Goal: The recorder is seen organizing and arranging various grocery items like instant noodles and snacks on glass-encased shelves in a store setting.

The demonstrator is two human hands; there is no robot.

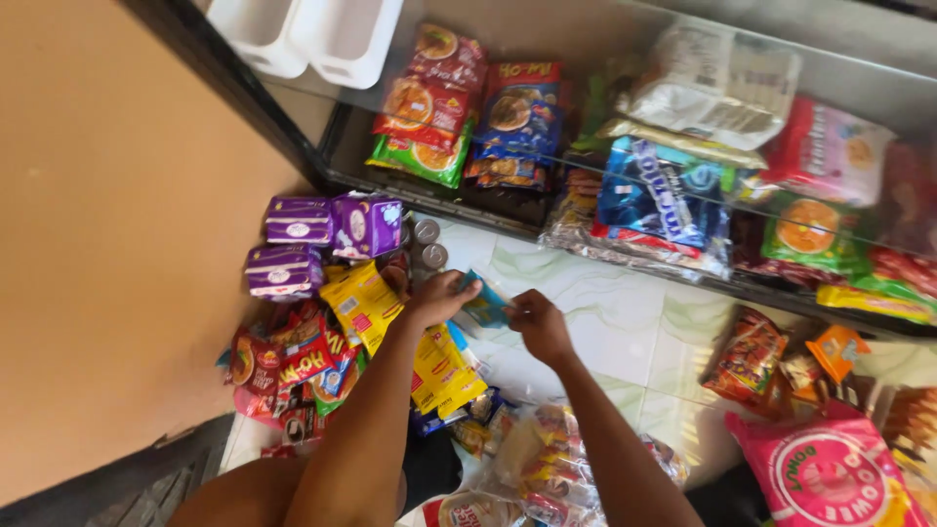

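Both hands pinch one small blue sachet point(485, 303), left hand point(439, 298) and right hand point(539, 327) closed on it. It could slip onto the yellow packets point(363, 304) below and get lost among them.

Two bare forearms come up from the lower edge of the head view, both uncovered from the elbow down: no sleeves, cuffs or gloves show on either. The left hand point(439, 296) is bare, with no ring, watch or band visible at its wrist. The right hand point(540, 327) is likewise bare, its wrist plain and unadorned (the fingers are too small and blurred to tell anything about the nails). The forearms are slim and smooth in outline, tapering evenly toward the wrists. Below the left forearm a bare rounded limb, probably a knee, shows without cloth on it
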